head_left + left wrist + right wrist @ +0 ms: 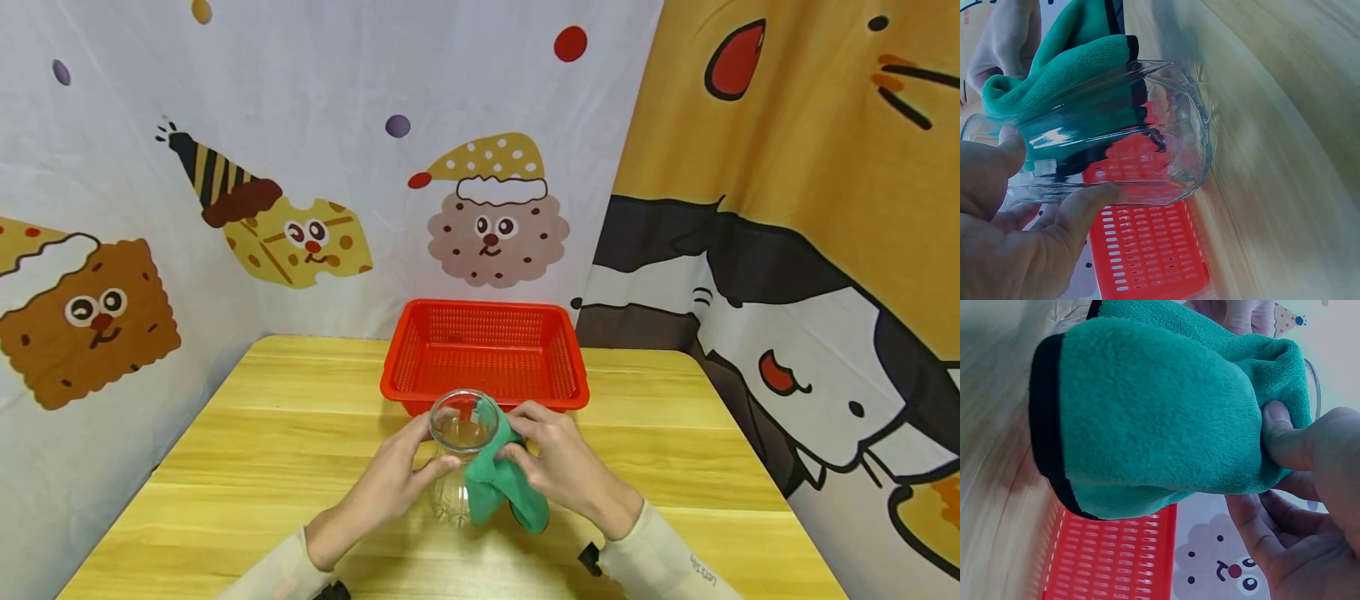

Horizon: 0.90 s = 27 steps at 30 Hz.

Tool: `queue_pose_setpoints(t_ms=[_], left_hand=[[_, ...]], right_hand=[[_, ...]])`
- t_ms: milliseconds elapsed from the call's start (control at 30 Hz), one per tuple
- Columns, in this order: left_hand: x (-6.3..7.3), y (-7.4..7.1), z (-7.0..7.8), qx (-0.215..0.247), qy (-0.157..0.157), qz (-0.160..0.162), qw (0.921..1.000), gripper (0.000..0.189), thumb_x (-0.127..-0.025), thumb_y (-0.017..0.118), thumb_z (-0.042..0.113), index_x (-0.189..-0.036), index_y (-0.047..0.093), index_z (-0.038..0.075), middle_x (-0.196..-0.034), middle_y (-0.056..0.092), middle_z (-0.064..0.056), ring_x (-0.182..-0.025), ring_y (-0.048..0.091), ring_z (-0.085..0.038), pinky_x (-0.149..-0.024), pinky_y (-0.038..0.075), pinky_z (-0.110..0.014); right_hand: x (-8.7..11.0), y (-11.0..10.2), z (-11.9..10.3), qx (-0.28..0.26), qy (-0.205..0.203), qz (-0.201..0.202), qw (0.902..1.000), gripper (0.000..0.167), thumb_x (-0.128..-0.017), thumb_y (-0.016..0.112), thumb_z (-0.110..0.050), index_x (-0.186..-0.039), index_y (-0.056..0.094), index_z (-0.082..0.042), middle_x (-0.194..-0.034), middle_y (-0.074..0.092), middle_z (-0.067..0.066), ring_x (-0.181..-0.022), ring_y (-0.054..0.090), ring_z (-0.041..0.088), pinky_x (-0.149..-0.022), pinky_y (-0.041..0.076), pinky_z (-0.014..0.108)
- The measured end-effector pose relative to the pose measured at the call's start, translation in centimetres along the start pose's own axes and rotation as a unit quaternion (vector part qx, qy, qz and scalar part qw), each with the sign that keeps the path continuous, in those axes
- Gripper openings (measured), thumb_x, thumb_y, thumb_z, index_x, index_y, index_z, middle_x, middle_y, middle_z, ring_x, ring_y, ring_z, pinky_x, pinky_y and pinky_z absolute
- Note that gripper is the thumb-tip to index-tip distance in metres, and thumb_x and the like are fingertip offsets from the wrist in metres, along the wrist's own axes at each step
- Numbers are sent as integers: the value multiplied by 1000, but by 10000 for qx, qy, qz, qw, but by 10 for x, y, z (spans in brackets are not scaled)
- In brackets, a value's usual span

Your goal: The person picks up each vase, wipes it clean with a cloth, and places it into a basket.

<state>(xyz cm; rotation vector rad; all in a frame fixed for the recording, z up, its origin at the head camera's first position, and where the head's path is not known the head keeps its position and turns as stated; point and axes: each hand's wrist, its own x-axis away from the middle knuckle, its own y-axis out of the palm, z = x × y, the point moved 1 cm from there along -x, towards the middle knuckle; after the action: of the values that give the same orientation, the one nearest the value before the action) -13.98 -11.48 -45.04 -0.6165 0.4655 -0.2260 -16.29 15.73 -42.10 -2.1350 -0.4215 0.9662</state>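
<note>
A clear glass jar (452, 483) with a round open mouth stands upright over the wooden table. My left hand (393, 473) grips it from the left, thumb on the near side and fingers round the back. On the jar's right side, my right hand (558, 458) pinches a green cloth (497, 483) with a dark edge, thumb in front and fingers behind. The cloth lies against the glass and its lower end hangs down loosely. Through the glass in the left wrist view, the green cloth (1085, 125) shows along the far wall of the jar (1179, 137).
Just behind the jar, a red plastic basket (485, 307) with perforated walls sits toward the back of the wooden table (300, 417). A curtain (322, 83) with cartoon prints hangs behind the table and along its sides.
</note>
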Motion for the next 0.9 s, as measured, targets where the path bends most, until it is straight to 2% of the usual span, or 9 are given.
queue_pose_setpoints(t_ms=[333,600,900], left_hand=[[0,0,1,-26,-8,-7,10000,62,-107,86,23,-163,62,13,-150,79,-8,-137,79,-33,-118,64,-62],[1,-1,2,-74,37,-6,10000,61,-107,86,22,-162,63,12,-150,78,-9,-136,79,-33,-117,65,-61],[1,-1,1,-66,-43,-5,10000,60,-107,86,23,-162,63,13,-149,79,-8,-136,79,-32,-118,64,-62]], right_hand=[[2,1,1,4,100,-253,9996,36,-98,96,-11,-132,85,-2,-123,79,4,-102,79,13,-86,70,27],[4,4,1,-75,284,-559,9980,41,-101,94,-18,-139,84,-5,-133,75,4,-113,78,16,-98,72,34],[4,8,4,40,329,-813,9961,46,-103,92,-19,-144,80,0,-134,72,6,-112,77,17,-97,72,32]])
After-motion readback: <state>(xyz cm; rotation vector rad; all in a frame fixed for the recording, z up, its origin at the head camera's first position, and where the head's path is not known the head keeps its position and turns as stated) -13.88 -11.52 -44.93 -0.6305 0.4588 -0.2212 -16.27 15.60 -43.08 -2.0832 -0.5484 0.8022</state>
